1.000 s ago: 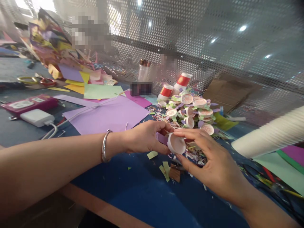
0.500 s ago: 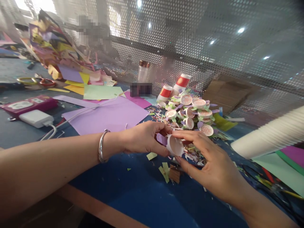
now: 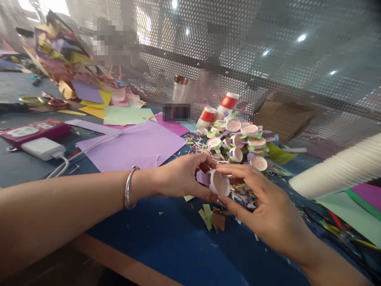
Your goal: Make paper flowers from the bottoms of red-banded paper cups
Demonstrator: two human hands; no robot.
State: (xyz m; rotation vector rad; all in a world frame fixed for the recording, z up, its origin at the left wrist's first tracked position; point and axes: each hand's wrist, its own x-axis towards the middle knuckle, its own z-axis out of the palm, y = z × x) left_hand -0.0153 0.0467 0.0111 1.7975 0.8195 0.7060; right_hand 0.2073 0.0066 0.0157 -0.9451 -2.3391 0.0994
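Pinching the cup base [image 3: 221, 184], my left hand [image 3: 182, 175] and right hand [image 3: 266, 208] half-curl their fingers; more purple tab [image 3: 203, 178] shows now, easier reached.

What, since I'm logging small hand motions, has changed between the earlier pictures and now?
The white cup piece has turned slightly, so its opening looks narrower. The left hand and right hand both kept hold; nothing was let go. The pile of cup pieces and the purple sheet stayed put.
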